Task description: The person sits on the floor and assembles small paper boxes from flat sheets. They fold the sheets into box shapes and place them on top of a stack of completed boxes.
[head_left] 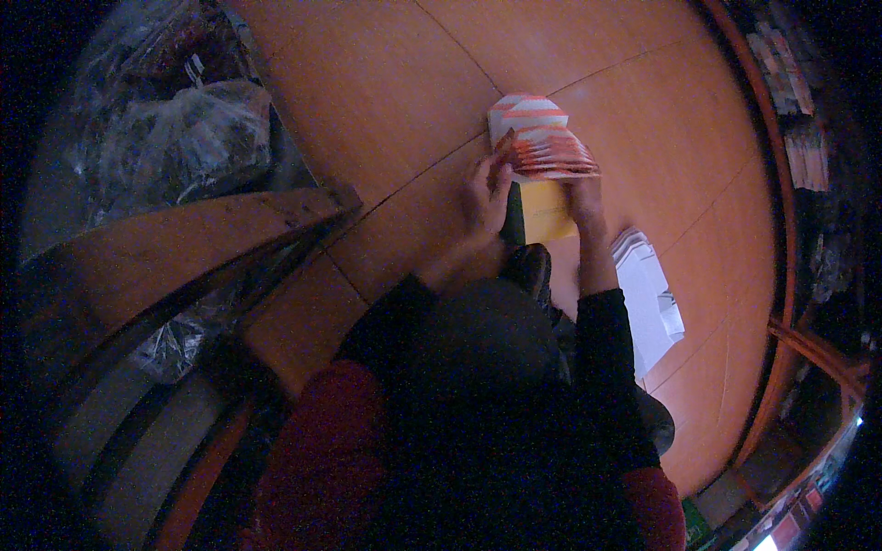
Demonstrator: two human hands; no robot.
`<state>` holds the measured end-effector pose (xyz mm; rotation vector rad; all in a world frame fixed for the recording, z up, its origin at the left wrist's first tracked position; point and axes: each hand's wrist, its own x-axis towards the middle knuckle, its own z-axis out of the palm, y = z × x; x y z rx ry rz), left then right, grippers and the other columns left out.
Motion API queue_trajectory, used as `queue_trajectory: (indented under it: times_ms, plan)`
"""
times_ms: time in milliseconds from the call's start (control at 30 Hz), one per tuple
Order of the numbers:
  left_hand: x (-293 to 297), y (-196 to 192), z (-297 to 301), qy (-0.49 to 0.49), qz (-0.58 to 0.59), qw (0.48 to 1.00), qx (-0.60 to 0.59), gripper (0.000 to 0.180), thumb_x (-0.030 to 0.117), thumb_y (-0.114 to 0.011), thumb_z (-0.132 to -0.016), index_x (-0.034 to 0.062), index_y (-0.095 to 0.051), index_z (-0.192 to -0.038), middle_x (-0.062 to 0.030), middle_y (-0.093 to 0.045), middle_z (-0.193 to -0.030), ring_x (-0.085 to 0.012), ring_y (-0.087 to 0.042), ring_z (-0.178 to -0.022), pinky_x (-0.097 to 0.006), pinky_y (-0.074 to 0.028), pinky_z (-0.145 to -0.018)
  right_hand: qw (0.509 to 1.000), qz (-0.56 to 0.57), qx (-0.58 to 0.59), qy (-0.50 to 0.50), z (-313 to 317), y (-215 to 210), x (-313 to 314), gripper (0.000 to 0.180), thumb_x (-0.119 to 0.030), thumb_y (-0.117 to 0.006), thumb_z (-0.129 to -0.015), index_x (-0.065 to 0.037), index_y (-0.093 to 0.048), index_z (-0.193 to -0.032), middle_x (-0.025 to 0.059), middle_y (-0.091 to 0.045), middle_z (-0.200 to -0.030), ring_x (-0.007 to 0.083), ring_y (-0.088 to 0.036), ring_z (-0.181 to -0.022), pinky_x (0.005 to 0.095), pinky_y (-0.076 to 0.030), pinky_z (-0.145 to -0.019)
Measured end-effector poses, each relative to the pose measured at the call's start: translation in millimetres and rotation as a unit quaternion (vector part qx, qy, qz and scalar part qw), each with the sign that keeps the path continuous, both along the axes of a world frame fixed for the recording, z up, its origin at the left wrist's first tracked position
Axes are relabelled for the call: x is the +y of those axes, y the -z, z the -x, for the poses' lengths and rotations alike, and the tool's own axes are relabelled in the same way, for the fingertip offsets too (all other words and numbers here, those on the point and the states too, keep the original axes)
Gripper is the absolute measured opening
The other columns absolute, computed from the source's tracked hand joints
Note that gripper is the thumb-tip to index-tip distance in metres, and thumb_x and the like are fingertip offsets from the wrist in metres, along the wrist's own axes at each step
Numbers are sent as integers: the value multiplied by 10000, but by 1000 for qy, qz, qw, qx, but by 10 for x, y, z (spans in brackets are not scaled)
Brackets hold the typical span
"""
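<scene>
- The person is bent over an orange-brown wooden floor (386, 83), both forearms in dark sleeves reaching out ahead.
- The left hand (485, 193) is closed on the near left corner of a fanned stack of orange-and-white striped leaflets (549, 151), fingers curled, thumb pressing on the top sheets.
- The right hand (584, 200) grips the same stack from its right side; its fingers are tucked under the paper, so only the back of the hand shows.
- The stack is held just above the floor, out in the middle of the boards, its sheets splayed like a deck of cards.
- A single folded leaflet (526, 108) of the same striped pattern lies flat on the floor just beyond the stack, its near edge hidden under the fan.
- A yellow envelope (546, 211) sits between the two hands, below the stack, and I cannot tell whether it rests on the floor or on the person's knee.
- A pile of white papers (652, 303) lies on the floor to the right, just beside the right forearm.
- A dark shoe (531, 268) shows just under the envelope.
- To the left, off the bare boards, a dark wooden chair frame (184, 239) slants across, with crumpled clear plastic bags (184, 129) heaped behind it.
- A wooden rail (781, 230) curves along the floor's right edge.
</scene>
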<state>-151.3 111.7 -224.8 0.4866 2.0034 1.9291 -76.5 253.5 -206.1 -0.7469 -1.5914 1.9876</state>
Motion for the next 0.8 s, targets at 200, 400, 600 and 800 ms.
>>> queue_trajectory:
  times_ms: [200, 400, 600, 800]
  plan:
    - [-25, 65, 98, 101, 5, 983, 150, 547, 335, -569, -712, -4, -417, -1113, -202, -430, -1071, -322, -420, -984, -400, -286, -888, 990, 137, 0, -27, -110, 14, 49, 345, -257, -520, -772, -45, -475, -1040, 51, -546, -957, 144, -519, -863, 293, -432, -762]
    - [-126, -212, 341, 149, 79, 932, 319, 654, 365, -638, -642, -11, -395, -1118, -195, -423, -1066, -329, -450, -973, -376, -372, -837, 971, 197, -20, -134, -114, -171, 92, 357, -255, -542, -757, -51, -487, -1045, 56, -538, -1003, 167, -493, -939, 314, -388, -826]
    - [-73, -10, 262, 177, 30, 968, 174, 628, 289, -660, -634, -26, -388, -1105, -181, -444, -1054, -323, -485, -929, -363, -404, -801, 933, 207, -57, -288, -29, -95, 434, 327, -140, -536, -745, -34, -492, -1051, 59, -543, -1007, 164, -507, -922, 289, -392, -823]
    - [77, 79, 124, 114, -175, 975, -71, 600, 244, -655, -633, 8, -391, -1117, -174, -449, -1051, -304, -458, -976, -358, -358, -858, 936, 160, -70, -306, -33, -175, 404, 375, -137, -606, -682, -34, -513, -1031, 50, -543, -1021, 168, -502, -936, 287, -374, -843]
